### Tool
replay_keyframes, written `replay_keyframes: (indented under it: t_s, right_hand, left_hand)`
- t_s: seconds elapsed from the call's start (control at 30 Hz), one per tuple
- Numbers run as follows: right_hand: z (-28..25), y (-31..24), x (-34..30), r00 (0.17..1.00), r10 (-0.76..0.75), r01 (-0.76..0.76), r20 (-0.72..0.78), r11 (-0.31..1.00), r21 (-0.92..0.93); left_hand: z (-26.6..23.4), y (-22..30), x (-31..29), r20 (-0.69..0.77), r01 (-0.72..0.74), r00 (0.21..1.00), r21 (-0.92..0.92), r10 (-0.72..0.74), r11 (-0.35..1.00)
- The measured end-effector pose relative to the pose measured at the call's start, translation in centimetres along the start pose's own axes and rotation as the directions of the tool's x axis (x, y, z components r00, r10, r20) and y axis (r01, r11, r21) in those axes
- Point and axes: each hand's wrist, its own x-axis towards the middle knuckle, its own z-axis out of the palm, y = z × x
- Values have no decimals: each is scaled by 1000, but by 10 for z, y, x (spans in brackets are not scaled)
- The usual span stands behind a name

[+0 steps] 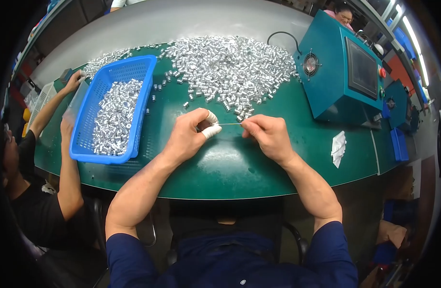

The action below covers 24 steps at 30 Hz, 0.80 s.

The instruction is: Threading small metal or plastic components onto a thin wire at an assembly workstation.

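My left hand [188, 133] is closed in a pinch above the green table, white tape or finger covers on its thumb and forefinger. What sits between those fingertips is mostly hidden; a small pale bit shows. From there a thin, light-coloured rod [230, 124] runs across to my right hand [269, 136], whose thumb and forefinger grip its other end. Just beyond both hands lies the tip of a large heap of small silver metal cylinders [230, 67].
A blue basket [143, 81] of similar cylinders stands at the left, beside a co-worker's arms [69, 139]. At the right are a green machine [326, 67] with a screen and a crumpled white tissue [338, 149]. Another person [343, 17] is behind the machine.
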Motion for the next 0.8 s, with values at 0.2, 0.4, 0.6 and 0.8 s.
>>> replay_keyframes:
  t_s: [0.2, 0.4, 0.6, 0.8]
  right_hand:
    - [2, -6, 0, 767, 602, -619, 223, 601, 505]
    - [-17, -1, -2, 979, 176, -190, 99, 967, 167]
    - [-17, 0, 0, 999, -30, 30, 41, 999, 21]
    - [-10, -2, -4, 704, 588, -703, 398, 500, 506]
  left_hand:
    - [4, 0, -1, 22, -14, 1000, 56, 13, 998]
    - [4, 5, 1, 72, 160, 985, -85, -155, 983]
    - [6, 2, 0, 87, 146, 987, -110, -137, 983]
    - [7, 5, -2, 59, 56, 997, -24, -55, 998]
